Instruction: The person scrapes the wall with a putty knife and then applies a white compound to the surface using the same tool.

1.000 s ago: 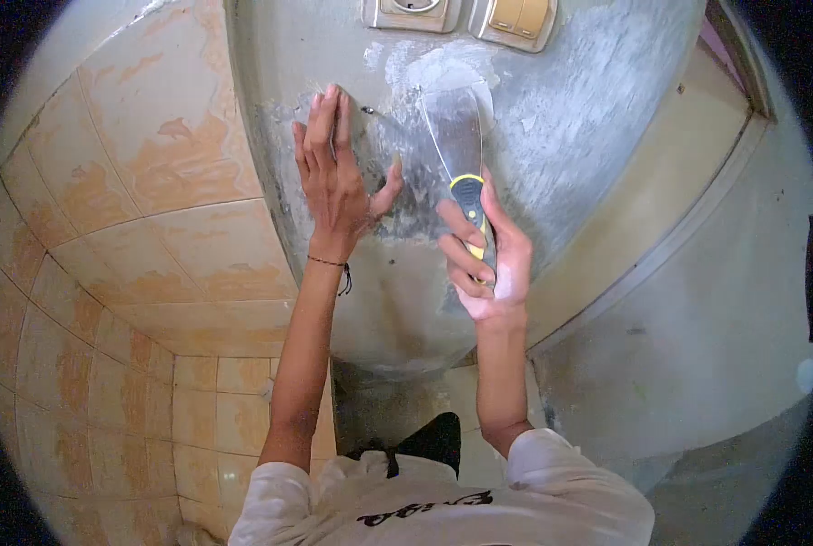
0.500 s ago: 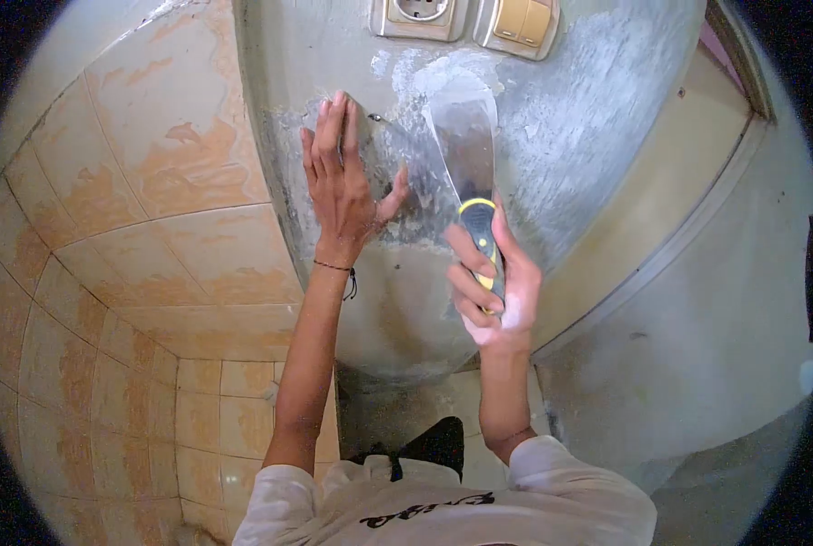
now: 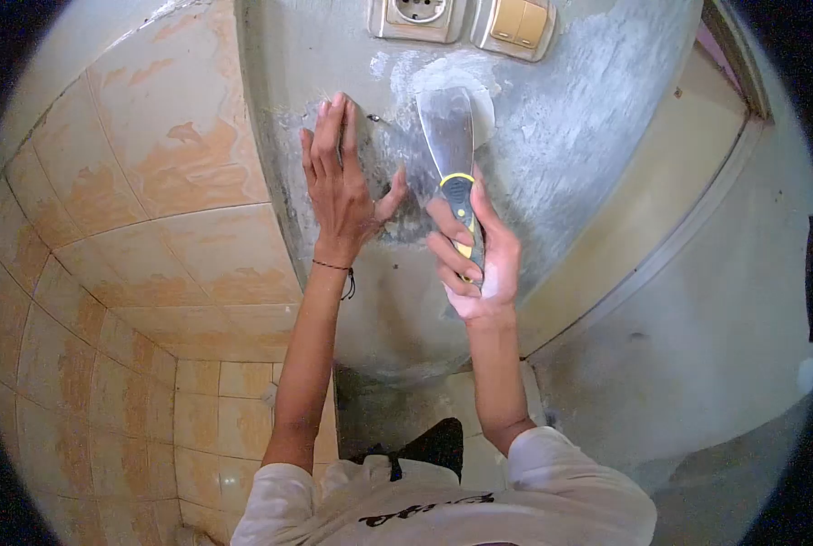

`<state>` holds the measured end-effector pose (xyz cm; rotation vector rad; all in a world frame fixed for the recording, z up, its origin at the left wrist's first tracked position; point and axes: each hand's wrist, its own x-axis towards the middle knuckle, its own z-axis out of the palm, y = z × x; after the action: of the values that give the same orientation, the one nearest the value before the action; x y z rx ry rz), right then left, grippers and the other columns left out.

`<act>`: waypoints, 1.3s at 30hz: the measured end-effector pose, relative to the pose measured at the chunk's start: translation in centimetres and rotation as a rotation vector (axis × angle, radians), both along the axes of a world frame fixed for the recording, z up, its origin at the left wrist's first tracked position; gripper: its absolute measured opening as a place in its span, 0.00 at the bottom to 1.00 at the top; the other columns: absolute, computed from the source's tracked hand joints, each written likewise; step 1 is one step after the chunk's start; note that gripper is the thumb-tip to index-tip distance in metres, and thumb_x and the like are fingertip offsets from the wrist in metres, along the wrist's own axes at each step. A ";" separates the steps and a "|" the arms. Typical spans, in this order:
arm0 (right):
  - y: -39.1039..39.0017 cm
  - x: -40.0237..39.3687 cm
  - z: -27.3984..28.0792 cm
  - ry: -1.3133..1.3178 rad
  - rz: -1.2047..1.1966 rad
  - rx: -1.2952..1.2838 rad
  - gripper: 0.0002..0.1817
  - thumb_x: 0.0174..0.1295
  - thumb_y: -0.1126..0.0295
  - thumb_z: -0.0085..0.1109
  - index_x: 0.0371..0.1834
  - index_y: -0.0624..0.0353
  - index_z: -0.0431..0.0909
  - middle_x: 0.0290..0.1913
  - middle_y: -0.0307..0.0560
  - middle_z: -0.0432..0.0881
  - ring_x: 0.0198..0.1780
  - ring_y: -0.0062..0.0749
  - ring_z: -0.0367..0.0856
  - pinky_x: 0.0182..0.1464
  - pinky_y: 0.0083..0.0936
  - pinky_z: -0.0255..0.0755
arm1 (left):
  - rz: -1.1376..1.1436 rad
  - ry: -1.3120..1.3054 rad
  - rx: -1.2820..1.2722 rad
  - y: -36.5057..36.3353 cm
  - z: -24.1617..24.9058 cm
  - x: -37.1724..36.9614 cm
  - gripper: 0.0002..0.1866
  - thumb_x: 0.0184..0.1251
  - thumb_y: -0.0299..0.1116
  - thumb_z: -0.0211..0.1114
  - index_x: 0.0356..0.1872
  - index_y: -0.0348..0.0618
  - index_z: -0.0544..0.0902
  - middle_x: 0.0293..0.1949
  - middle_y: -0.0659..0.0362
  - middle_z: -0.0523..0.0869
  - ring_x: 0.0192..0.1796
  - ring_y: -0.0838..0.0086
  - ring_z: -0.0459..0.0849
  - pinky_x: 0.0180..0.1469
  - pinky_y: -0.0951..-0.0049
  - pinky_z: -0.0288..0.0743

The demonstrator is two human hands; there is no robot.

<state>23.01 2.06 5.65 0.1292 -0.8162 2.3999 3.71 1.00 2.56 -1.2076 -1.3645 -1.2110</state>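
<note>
My right hand [image 3: 474, 250] is wrapped round the dark grey and yellow handle of a putty knife [image 3: 448, 132]. Its wide metal blade points up and lies against a patch of wet white filler [image 3: 484, 105] on the grey wall [image 3: 570, 136]. White residue covers the heel of that hand. To the left, my left hand [image 3: 341, 182] rests flat on a rough, dark-stained part of the wall, fingers stretched upward and thumb out to the side. A small dark hole or fitting [image 3: 374, 117] shows just right of its fingertips.
Above the filler sit a power socket [image 3: 420, 11] and a double light switch [image 3: 518, 23]. Orange-patterned tiles [image 3: 188, 136] cover the wall on the left. A pale door frame [image 3: 643, 246] runs along the right.
My right hand has moved the putty knife left and slightly up across the filler, uncovering some of the patch on its right. My left hand has stayed in place.
</note>
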 end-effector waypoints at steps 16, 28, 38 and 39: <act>0.0 2.5 0.1 0.085 0.095 0.089 0.14 0.79 0.54 0.42 0.63 0.37 0.68 0.26 0.33 0.62 0.13 0.13 0.54 0.07 0.11 0.46 | 0.022 0.014 0.016 0.3 0.3 -0.3 0.46 0.57 0.42 0.67 0.76 0.38 0.59 0.77 0.48 0.61 0.79 0.54 0.57 0.79 0.48 0.45; 0.2 2.0 -0.3 0.054 0.081 0.037 0.19 0.79 0.55 0.42 0.71 0.32 0.64 0.25 0.34 0.61 0.13 0.13 0.54 0.07 0.12 0.46 | 0.016 0.020 0.032 0.4 0.2 -0.4 0.46 0.55 0.41 0.68 0.76 0.37 0.60 0.76 0.47 0.62 0.79 0.53 0.58 0.79 0.47 0.47; -0.7 2.3 -0.3 0.113 0.109 0.047 0.20 0.79 0.55 0.41 0.72 0.33 0.63 0.26 0.34 0.61 0.13 0.15 0.54 0.07 0.11 0.45 | 0.013 0.011 0.030 0.2 0.5 -0.4 0.47 0.55 0.41 0.69 0.76 0.38 0.59 0.76 0.47 0.62 0.79 0.53 0.57 0.79 0.47 0.46; -0.2 1.6 -0.4 0.110 0.113 0.047 0.20 0.79 0.55 0.41 0.72 0.33 0.63 0.26 0.34 0.61 0.13 0.15 0.54 0.07 0.11 0.45 | 0.011 0.007 0.022 0.2 0.5 -0.4 0.47 0.55 0.41 0.68 0.76 0.38 0.59 0.76 0.47 0.62 0.79 0.53 0.57 0.79 0.47 0.45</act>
<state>24.65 1.89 5.28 0.3310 -0.8347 2.4543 3.36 1.17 3.03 -1.1865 -1.3475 -1.2105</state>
